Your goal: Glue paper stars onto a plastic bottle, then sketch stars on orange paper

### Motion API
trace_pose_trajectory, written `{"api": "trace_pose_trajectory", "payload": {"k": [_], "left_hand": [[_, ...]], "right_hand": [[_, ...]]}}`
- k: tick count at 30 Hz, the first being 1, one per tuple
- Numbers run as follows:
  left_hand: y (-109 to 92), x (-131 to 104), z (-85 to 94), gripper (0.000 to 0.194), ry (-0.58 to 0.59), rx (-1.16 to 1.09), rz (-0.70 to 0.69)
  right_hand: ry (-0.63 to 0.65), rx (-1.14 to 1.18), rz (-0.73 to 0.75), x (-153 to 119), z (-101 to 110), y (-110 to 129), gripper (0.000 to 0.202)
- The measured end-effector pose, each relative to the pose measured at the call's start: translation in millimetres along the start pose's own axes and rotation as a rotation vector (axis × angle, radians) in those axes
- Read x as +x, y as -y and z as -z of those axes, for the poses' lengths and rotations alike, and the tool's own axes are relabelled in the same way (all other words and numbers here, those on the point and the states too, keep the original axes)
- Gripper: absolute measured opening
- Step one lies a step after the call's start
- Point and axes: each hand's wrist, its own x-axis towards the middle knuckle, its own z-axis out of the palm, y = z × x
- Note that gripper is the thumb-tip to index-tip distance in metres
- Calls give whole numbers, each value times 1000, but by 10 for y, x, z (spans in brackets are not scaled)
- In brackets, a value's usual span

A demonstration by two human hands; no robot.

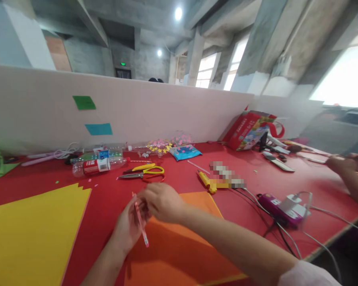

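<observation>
A slim pink pencil (pixel 142 226) slants over the orange sheet (pixel 179 254), its eraser end pointing down toward me. My left hand (pixel 128 226) is closed around it from below. My right hand (pixel 164 202) reaches across from the right, its fingers pinched at the pencil's upper end, partly covering it. Just beyond my hands lie scissors with yellow handles (pixel 155 171), open-bladed. A stack of yellow sheets (pixel 32 238) lies to the left. Right of the orange sheet rests a yellow glue gun (pixel 207 182).
Plastic bottles (pixel 95 166) and a blue packet (pixel 185 153) lie along the white partition (pixel 167 107). A purple power strip (pixel 282 210) trails cables at right. A red bag (pixel 247 129) stands behind. Another person's hands (pixel 346 165) are at the far right.
</observation>
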Motion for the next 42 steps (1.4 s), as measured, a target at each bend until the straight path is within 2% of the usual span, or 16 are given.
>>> {"api": "trace_pose_trajectory", "payload": {"k": [2, 4, 9, 15, 19, 20, 22, 25, 27, 29, 31, 32, 34, 37, 40, 42], "left_hand": [[67, -79, -47, 23, 52, -5, 20], [150, -148, -93, 24, 100, 10, 60], [228, -218, -170, 30, 114, 55, 105], [158, -204, -186, 34, 87, 90, 101], [185, -162, -140, 21, 65, 104, 35], [183, -153, -121, 18, 65, 171, -20], [154, -139, -80, 24, 32, 445, -184], [58, -110, -8, 29, -97, 946, -430], [-6, -58, 59, 38, -157, 1138, -524], [-45, 33, 154, 41, -140, 1321, -603], [-57, 145, 274, 33, -58, 1520, -730], [-55, 199, 336, 36, -14, 1602, -768], [-45, 277, 438, 52, 67, 1758, -785], [-24, 284, 484, 57, 93, 1987, -724], [25, 182, 399, 54, 73, 2117, -714], [85, 92, 312, 51, 64, 2137, -719]], "right_hand": [[-1, 16, 121, -271, -22, 130, 19], [-102, -36, 217, -438, -81, 196, 20], [-251, -173, 283, -519, -191, 177, 13], [-317, -156, 205, -531, -338, 91, 8], [-318, -45, 60, -593, -386, 0, 10], [-324, -19, 14, -611, -373, -20, 14], [-363, 39, -72, -641, -328, -50, 20], [-422, 159, -214, -660, -269, -70, 20], [-421, 235, -324, -656, -264, -72, 16], [-392, 309, -440, -647, -277, -69, 9], [-349, 418, -534, -634, -270, -67, 6], [-335, 480, -560, -627, -249, -69, 7], [-307, 576, -560, -618, -160, -89, 10], [-246, 593, -516, -645, 46, -190, 12], [-211, 575, -514, -768, 205, -383, 17], [-203, 526, -536, -898, 222, -517, 16]]}}
